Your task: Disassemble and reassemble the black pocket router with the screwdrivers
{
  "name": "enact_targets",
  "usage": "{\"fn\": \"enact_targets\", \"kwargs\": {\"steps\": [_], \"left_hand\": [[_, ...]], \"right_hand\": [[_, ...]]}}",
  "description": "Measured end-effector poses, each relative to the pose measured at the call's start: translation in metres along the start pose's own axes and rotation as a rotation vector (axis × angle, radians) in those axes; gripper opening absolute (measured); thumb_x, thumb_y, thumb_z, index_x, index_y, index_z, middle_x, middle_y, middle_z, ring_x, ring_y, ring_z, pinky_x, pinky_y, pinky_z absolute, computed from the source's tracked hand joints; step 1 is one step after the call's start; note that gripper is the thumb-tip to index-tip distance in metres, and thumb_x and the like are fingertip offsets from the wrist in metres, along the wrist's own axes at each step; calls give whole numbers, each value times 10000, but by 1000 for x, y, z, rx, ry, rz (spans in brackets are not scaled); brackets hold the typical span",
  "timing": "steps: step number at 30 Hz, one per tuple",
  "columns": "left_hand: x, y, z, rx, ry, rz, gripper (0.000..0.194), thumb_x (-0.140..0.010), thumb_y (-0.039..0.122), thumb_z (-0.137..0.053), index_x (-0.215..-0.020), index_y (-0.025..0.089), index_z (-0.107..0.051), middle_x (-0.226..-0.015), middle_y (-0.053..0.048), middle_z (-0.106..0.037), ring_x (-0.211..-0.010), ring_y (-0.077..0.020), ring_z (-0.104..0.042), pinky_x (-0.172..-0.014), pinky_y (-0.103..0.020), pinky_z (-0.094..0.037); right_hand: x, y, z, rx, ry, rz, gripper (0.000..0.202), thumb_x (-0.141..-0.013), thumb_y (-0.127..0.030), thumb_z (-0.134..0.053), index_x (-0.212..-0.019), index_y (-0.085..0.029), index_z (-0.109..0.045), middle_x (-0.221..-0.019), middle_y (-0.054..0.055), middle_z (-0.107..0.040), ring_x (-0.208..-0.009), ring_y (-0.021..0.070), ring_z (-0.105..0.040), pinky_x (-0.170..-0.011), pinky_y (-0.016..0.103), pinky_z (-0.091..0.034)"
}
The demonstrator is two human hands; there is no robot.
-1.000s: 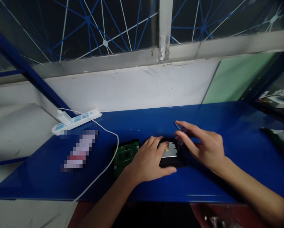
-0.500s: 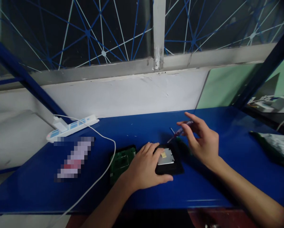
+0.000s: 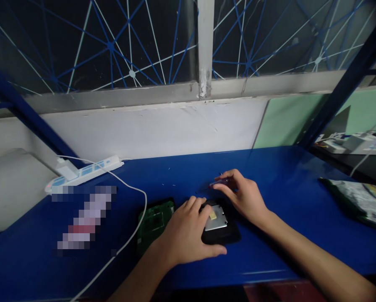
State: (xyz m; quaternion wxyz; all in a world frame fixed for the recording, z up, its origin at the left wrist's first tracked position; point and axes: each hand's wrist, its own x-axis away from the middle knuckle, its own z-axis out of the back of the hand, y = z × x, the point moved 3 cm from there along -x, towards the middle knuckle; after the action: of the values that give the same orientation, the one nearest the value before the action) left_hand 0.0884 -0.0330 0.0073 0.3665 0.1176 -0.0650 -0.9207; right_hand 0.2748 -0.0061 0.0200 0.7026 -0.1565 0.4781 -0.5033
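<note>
My left hand lies with its fingers outstretched over the left part of a black device. A silver metal plate with a small yellow pad shows in the device, beside the fingertips. Between the thumb and fingers of my right hand is a slim screwdriver with a purplish see-through handle. Its shaft is blurred and points left, above the device's far edge. A green circuit board in a dark frame is partly hidden behind my left hand.
On the blue table a white cable runs from a power strip towards the front edge. A blurred-out item lies at left. At far right is a green and silver packet. Window and wall stand behind.
My right hand has moved left with the screwdriver, whose shaft now points more sideways. My left hand stays on the device. The view has shifted slightly.
</note>
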Motion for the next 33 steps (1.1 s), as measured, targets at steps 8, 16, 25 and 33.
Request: {"fn": "enact_targets", "kwargs": {"steps": [8, 16, 25, 33], "left_hand": [[2, 2, -2, -73, 1, -44, 728, -695, 722, -720, -1158, 171, -613, -1331, -175, -585, -1145, -364, -572, -953, -502, -498], [1, 3, -2, -137, 25, -75, 786, -729, 773, -648, -1217, 158, -614, -1355, -189, -583, -1184, -390, -565, -1040, -548, -430], [29, 3, 12, -156, 163, -48, 689, -784, 656, -700, -1270, 183, -578, -1338, -128, -622, -1203, -346, -581, -1078, -562, -430], [50, -2, 6, -124, 389, -8, 324, -862, 388, -675, -1117, 193, -633, -1153, -81, -688, -1090, -308, -613, -1042, -539, -452]], "right_hand": [[1, -1, -4, -33, -13, -4, 243, -878, -413, -696, -998, -233, -584, -946, 38, -772, -821, 205, -761, -709, 322, -608], [1, 2, -5, -35, 0, 14, 242, -885, -417, -686, -990, -230, -574, -976, 61, -773, -844, 218, -763, -740, 347, -618], [1, -3, 3, -128, 94, 1, 258, -872, -409, -693, -1008, -228, -570, -952, 61, -782, -823, 206, -769, -718, 329, -623], [3, -4, 5, -208, 153, -68, 283, -863, -403, -692, -1060, -222, -600, -855, 30, -762, -696, 178, -747, -658, 307, -601]]}}
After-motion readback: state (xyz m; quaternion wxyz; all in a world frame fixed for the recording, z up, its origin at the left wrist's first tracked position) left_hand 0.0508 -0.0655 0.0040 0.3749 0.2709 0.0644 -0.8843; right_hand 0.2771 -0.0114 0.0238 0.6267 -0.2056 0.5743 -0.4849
